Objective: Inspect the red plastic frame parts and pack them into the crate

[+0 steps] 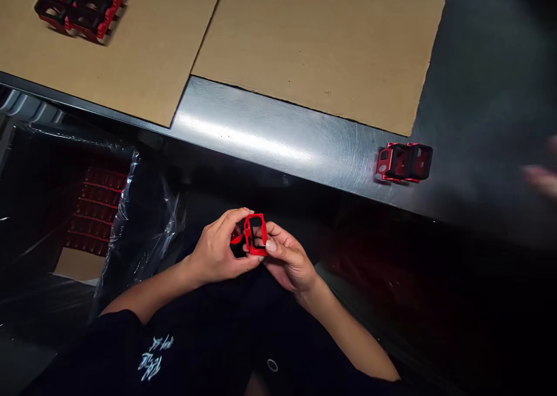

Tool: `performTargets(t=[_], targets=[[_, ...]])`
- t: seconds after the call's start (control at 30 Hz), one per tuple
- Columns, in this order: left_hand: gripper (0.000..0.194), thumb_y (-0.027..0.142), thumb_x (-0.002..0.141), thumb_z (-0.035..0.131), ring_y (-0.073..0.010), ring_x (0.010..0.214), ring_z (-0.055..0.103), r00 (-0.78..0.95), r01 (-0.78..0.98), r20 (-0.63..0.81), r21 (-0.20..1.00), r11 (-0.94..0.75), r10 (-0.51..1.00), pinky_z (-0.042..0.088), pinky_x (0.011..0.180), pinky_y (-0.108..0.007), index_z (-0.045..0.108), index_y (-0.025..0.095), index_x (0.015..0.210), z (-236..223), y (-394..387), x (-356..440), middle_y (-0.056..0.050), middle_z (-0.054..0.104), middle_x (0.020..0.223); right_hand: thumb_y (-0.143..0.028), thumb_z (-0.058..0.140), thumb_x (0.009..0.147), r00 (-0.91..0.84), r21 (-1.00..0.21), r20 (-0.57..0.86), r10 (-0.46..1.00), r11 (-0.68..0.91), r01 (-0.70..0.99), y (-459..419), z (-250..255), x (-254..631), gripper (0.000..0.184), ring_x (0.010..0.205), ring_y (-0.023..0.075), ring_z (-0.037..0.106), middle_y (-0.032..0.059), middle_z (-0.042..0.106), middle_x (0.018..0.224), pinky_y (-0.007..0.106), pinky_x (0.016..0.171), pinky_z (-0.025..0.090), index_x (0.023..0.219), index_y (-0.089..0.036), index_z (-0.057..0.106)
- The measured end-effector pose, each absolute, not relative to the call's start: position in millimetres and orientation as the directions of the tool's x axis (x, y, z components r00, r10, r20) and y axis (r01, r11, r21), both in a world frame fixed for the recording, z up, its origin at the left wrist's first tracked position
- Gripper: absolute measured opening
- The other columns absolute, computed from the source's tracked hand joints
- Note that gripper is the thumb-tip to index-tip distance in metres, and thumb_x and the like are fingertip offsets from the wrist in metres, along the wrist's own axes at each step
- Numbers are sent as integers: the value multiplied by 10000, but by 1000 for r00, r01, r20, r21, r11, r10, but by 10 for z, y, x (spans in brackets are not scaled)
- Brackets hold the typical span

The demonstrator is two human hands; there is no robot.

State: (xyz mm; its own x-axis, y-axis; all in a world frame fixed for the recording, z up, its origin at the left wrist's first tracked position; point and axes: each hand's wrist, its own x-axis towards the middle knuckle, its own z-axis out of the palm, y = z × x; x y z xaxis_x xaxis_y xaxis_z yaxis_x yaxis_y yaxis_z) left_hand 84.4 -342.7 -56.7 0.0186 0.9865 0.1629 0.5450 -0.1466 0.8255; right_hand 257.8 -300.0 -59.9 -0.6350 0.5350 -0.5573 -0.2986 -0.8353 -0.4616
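Observation:
Below the edge of the metal table, over my lap, both hands grip a small red frame-shaped part. My left hand pinches its left side with the fingers curled round it. My right hand closes on its right side, thumb across the front. A short stack of red and black parts lies on the table to the right, well away from both hands.
Two cardboard sheets cover the table's far part; a cluster of red and black parts rests at the top left. At my left, a box lined with clear plastic holds rows of red parts. Another person's blurred fingers show at the right edge.

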Motion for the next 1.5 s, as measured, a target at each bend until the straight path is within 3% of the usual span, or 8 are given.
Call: performTargets(t=[0.23, 0.37, 0.5, 0.67, 0.8, 0.97, 1.2, 1.5], targets=[[687, 409, 778, 784, -185, 827, 690, 17, 353, -31, 935, 23, 999, 598, 755, -328, 458, 215, 1351, -565, -3443, 765, -84, 692, 1099, -389, 914, 687, -502, -595, -577, 644, -753, -282, -2933, -544, 2577, 330, 655, 128, 601, -14, 686, 777, 273, 678, 532, 851, -217, 685], [439, 454, 902, 659, -150, 769, 635, 4, 84, -129, 988, 128, 992, 546, 717, -292, 550, 200, 1244, -595, -3461, 698, -61, 674, 1002, -373, 912, 708, -394, -721, -533, 749, -645, -251, -2906, -571, 2615, 296, 853, 171, 688, 30, 757, 1010, 311, 801, 568, 896, -238, 728], [322, 486, 947, 603, -131, 710, 585, -25, -60, -231, 971, 230, 973, 491, 670, -278, 630, 171, 1008, -603, -3454, 677, -56, 667, 921, -380, 880, 758, -301, -852, -438, 847, -498, -163, -2899, -571, 2637, 239, 1030, 232, 697, 51, 759, 1095, 390, 908, 573, 903, -256, 735], [362, 469, 874, 713, -106, 645, 544, 49, -205, -325, 922, 328, 944, 442, 627, -254, 570, 157, 756, -569, -3409, 704, -30, 659, 783, -355, 849, 792, -244, -939, -307, 920, -335, -81, -2844, -500, 2602, 139, 997, 238, 706, 40, 770, 1016, 407, 935, 559, 883, -279, 775], [354, 431, 788, 800, -89, 603, 556, 146, -309, -422, 840, 446, 895, 454, 597, -227, 575, 165, 847, -566, -3395, 726, -8, 664, 769, -352, 841, 799, -240, -950, -283, 929, -306, -66, -2798, -479, 2576, 100, 912, 221, 700, 32, 770, 963, 372, 847, 564, 865, -292, 796], [452, 413, 774, 803, -129, 712, 633, 228, -227, -427, 851, 474, 875, 511, 667, -254, 644, 177, 1125, -568, -3409, 713, -46, 697, 865, -377, 833, 800, -271, -951, -282, 920, -306, -50, -2789, -479, 2555, 105, 885, 224, 699, 35, 764, 930, 370, 814, 563, 837, -285, 797], [472, 336, 770, 793, -138, 758, 641, 156, -89, -395, 907, 411, 906, 532, 697, -255, 641, 197, 1194, -513, -3436, 701, -39, 672, 898, -391, 832, 814, -301, -926, -302, 905, -353, -134, -2833, -593, 2548, 124, 1004, 237, 700, 34, 769, 1015, 409, 935, 553, 890, -301, 792], [572, 301, 763, 764, -131, 772, 619, 141, 71, -377, 926, 370, 916, 533, 712, -257, 580, 214, 1297, -453, -3444, 725, -7, 626, 890, -351, 849, 801, -319, -873, -350, 881, -430, -229, -2878, -660, 2507, 116, 997, 211, 688, 25, 764, 1010, 368, 915, 552, 871, -289, 779]])
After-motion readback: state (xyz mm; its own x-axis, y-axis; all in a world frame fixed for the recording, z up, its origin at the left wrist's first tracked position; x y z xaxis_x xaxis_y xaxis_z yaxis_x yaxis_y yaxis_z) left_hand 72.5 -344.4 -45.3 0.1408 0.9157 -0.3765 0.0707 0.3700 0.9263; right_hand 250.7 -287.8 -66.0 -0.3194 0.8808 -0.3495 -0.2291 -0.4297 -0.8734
